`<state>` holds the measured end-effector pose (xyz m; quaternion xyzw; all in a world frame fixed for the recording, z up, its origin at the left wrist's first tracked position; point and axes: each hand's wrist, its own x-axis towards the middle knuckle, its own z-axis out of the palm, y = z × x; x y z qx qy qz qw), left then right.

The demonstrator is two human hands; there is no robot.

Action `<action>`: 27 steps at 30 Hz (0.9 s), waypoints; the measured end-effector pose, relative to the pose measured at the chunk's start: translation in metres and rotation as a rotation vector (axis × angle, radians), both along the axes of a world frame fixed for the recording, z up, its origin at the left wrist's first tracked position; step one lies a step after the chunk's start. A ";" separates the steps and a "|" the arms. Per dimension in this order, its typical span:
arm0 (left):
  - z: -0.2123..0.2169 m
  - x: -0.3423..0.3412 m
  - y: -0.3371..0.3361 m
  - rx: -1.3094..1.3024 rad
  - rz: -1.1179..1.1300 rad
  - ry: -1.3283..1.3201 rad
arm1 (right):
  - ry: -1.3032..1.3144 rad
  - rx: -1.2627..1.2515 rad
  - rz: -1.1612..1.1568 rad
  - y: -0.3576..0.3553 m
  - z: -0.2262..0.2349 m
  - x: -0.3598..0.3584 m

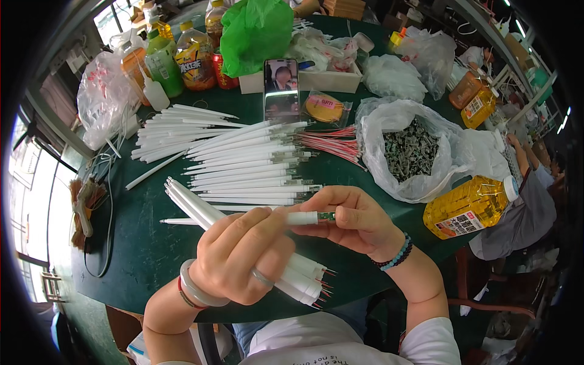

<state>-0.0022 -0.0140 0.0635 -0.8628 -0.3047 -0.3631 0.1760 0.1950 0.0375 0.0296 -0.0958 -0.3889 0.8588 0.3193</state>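
My left hand (pixel 243 255) is closed round a bundle of white tapered tubes (pixel 193 204), slanting from upper left to lower right. Thin red and dark wires stick out of the bundle's lower ends. Just above that hand, one more white tube (pixel 302 218) points right, with a small green circuit board (pixel 326 216) at its end. My right hand (pixel 356 219) pinches this board between thumb and fingers. Beyond both hands lies a row of similar white tubes (pixel 243 165), their clear ends to the right. Red wires (pixel 333 145) fan out beside them.
A clear plastic bag (pixel 372 125) holds many small green boards on the right. Near it lies a bottle of yellow liquid (pixel 468 210). A phone (pixel 281 91) stands upright at the back, beside a green bag (pixel 255 30) and several drink bottles (pixel 194 58). Cables (pixel 109 207) hang at left.
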 end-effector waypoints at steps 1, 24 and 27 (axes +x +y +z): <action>0.001 0.000 0.000 -0.009 -0.004 -0.005 | 0.000 0.002 0.000 0.000 0.000 0.000; -0.014 0.003 0.028 -0.246 0.047 -0.318 | -0.196 0.256 -0.488 -0.007 0.005 -0.011; -0.013 0.005 0.026 -0.253 0.026 -0.339 | -0.170 0.288 -0.519 -0.008 0.002 -0.025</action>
